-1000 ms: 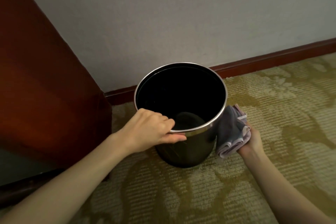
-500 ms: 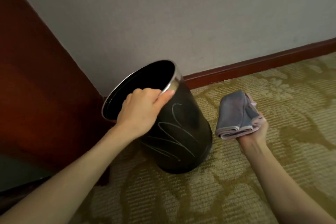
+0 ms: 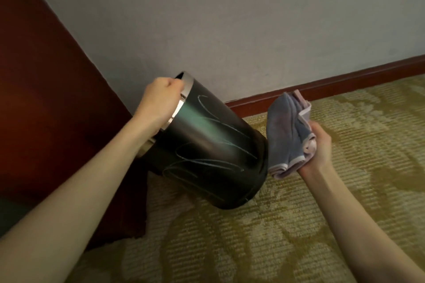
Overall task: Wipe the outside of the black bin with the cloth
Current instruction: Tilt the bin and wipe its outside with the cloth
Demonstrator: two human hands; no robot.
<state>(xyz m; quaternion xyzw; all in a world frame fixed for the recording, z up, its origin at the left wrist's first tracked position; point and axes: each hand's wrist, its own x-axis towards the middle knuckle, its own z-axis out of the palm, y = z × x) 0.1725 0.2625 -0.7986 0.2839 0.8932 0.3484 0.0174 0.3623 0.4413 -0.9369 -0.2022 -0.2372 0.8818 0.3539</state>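
The black bin [image 3: 213,149] with a silver rim is tipped far over to the left, its base edge resting on the carpet. Pale scribble marks cover its upturned side. My left hand [image 3: 158,101] grips the rim at the top left, fingers curled into the opening. My right hand [image 3: 318,147] holds a folded grey cloth [image 3: 285,133] with pale pink edging just right of the bin's base. The cloth hangs close beside the bin's wall; contact between them is unclear. The bin's inside is hidden.
A dark red wooden cabinet [image 3: 50,103] stands at the left, right behind the bin's rim. A grey wall [image 3: 230,18] with a red-brown skirting board [image 3: 333,82] runs behind. Patterned green-gold carpet [image 3: 299,225] covers the floor to the right and front.
My left hand has tilted the bin from upright to steeply leaning left, exposing the scribbled side. My right hand drew the cloth away, then brought it back near the bin's base.
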